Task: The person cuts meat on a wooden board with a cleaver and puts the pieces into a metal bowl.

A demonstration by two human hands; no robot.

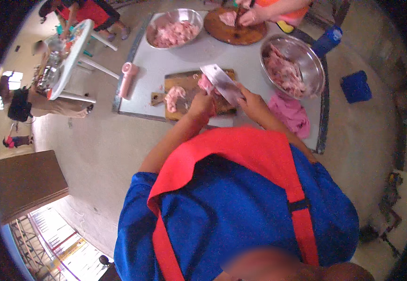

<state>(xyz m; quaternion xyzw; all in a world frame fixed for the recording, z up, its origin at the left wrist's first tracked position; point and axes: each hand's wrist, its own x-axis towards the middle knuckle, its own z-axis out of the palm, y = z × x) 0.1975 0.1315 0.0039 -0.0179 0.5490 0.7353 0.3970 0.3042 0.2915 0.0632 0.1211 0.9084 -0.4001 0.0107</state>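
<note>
My right hand grips the handle of a cleaver, its broad steel blade slanting up to the left across a wooden cutting board. Close by the blade, my left hand is on a piece of raw pink meat; the blade partly covers the meat. My left fingers are mostly hidden, so their exact grip is unclear. Another heap of raw meat lies on the board's left part, near its short handle.
Steel bowls of raw meat stand on the grey table. A pink cloth lies right, a pink handheld fan left. Across the table, a co-worker's hand works over a round wooden board.
</note>
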